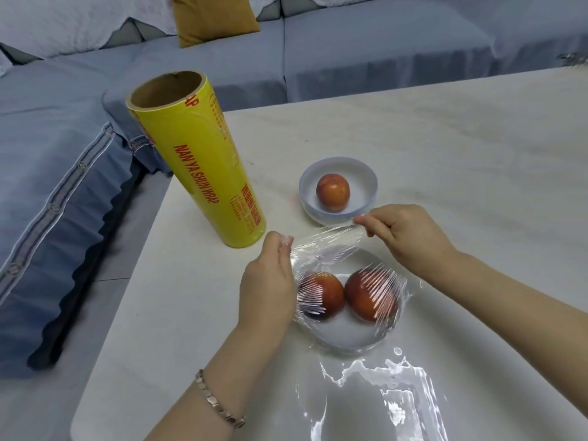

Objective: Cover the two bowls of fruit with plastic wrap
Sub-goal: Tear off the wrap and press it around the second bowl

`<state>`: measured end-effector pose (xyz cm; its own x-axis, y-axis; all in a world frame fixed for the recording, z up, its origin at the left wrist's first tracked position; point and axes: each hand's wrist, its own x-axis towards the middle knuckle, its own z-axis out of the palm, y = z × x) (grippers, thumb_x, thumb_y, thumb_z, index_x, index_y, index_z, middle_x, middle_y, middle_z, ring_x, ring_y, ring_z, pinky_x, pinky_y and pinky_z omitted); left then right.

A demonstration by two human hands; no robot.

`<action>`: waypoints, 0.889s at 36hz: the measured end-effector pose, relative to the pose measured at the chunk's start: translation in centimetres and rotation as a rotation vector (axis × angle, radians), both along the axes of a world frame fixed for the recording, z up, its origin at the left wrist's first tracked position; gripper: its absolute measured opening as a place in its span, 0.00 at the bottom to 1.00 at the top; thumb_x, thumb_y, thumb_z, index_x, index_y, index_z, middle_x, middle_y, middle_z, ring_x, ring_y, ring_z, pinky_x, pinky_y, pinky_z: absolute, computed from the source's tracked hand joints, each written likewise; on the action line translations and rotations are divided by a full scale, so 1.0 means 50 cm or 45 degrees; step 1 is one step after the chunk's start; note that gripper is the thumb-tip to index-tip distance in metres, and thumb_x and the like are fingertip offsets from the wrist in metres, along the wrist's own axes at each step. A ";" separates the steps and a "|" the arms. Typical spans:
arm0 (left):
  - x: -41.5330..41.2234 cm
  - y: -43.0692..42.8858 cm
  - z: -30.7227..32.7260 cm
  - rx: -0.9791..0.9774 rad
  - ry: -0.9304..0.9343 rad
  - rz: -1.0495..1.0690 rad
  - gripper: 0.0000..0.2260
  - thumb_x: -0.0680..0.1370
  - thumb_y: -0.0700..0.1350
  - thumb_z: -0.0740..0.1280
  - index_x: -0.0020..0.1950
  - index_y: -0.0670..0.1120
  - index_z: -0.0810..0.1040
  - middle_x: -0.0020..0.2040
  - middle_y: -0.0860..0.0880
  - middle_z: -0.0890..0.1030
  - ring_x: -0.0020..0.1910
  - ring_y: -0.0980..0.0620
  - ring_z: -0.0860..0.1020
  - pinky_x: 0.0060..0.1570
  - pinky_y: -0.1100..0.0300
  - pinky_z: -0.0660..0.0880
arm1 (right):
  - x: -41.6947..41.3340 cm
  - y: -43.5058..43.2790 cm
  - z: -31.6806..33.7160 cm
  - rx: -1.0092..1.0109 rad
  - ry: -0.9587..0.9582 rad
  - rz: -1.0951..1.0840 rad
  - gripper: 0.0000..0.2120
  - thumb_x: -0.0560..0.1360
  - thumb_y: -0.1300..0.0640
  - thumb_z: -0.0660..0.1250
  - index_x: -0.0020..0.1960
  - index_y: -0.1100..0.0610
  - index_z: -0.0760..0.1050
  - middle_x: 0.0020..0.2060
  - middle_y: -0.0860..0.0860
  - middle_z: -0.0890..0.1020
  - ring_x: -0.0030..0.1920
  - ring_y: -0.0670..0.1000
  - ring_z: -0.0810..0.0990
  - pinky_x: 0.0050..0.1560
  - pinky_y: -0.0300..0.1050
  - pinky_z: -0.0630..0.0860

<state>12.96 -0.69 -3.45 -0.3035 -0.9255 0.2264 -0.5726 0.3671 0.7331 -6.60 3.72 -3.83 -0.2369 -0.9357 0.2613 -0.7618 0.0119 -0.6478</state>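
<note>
A near white bowl (346, 340) holds two red fruits (370, 296) under a sheet of clear plastic wrap (331, 246) stretched over it. My left hand (267, 281) pinches the wrap's far-left edge beside the bowl. My right hand (404, 233) pinches the far-right edge just above the bowl's back rim. The wrap's loose near end (381, 393) lies crumpled on the table in front of the bowl. Behind it stands a second white bowl (307, 195), uncovered, with one red fruit (333, 192) inside.
A tall yellow roll of plastic wrap (197, 167) stands upright at the white table's (461, 148) left side, left of the far bowl. A blue-grey sofa (79, 138) with a mustard cushion (213, 17) runs along the left and back.
</note>
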 end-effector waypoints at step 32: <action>-0.026 -0.009 -0.011 0.204 -0.158 0.174 0.13 0.82 0.50 0.51 0.50 0.46 0.72 0.48 0.46 0.80 0.49 0.41 0.75 0.42 0.55 0.66 | 0.022 -0.005 -0.007 0.115 -0.062 -0.064 0.17 0.76 0.48 0.62 0.37 0.60 0.79 0.34 0.53 0.83 0.35 0.52 0.78 0.41 0.42 0.71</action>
